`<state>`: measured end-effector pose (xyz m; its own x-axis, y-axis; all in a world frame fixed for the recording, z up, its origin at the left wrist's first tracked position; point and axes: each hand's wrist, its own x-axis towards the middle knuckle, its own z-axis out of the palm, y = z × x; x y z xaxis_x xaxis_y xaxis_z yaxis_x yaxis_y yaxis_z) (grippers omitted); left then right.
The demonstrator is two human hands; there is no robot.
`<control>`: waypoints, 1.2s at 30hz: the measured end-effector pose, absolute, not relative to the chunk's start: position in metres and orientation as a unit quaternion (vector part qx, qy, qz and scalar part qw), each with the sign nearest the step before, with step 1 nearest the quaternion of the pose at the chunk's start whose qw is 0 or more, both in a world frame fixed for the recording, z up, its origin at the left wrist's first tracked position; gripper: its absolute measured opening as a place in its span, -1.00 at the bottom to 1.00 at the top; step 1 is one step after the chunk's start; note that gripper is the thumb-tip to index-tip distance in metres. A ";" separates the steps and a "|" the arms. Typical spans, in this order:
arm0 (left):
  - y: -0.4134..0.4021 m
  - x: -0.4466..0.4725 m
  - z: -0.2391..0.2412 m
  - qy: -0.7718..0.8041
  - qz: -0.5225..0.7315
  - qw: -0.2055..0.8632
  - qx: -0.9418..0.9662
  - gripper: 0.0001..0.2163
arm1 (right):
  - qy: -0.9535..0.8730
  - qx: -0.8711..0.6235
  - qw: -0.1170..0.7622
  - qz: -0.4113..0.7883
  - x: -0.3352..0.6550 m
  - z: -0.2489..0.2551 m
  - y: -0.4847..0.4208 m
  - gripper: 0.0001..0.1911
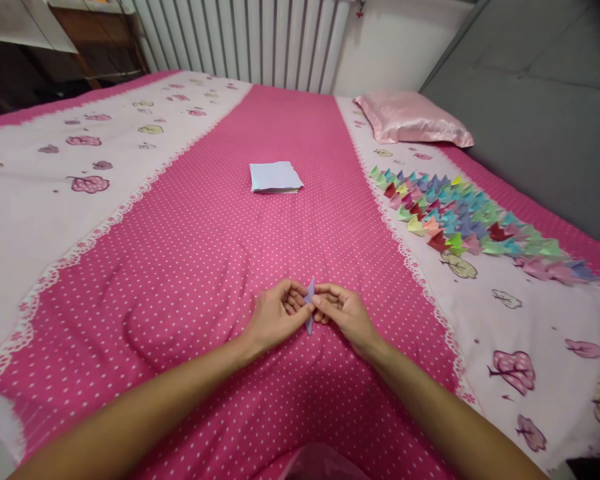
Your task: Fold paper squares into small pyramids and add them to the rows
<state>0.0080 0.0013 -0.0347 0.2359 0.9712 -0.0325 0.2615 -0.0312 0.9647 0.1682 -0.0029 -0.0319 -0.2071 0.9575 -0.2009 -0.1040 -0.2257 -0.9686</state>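
A small lilac folded paper piece (310, 303) stands upright between both my hands, low over the pink dotted bedspread (205, 267). My left hand (276, 316) pinches its left side with thumb and fingers. From the other side, my right hand (341, 311) pinches it too, fingers curled. Further up the bed lies a stack of pale square paper sheets (275, 177), well out of either hand's touch.
Several rows of colourful folded paper pieces (460, 220) lie on the bed's right side. A pink satin pillow (413, 119) rests at the far right, a grey headboard (540, 113) beside it. A white radiator (250, 40) lines the far wall.
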 end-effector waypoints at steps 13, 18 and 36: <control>0.003 0.007 -0.036 0.491 0.368 0.498 0.613 -0.78 | -0.449 -0.471 0.427 0.628 0.167 -0.030 -0.003 -0.62; 0.003 0.008 -0.037 0.491 0.373 0.496 0.611 -0.78 | -0.447 -0.472 0.429 0.627 0.166 -0.029 -0.003 -0.63; 0.005 0.008 -0.033 0.492 0.363 0.500 0.614 -0.77 | -0.442 -0.478 0.431 0.625 0.165 -0.030 -0.004 -0.61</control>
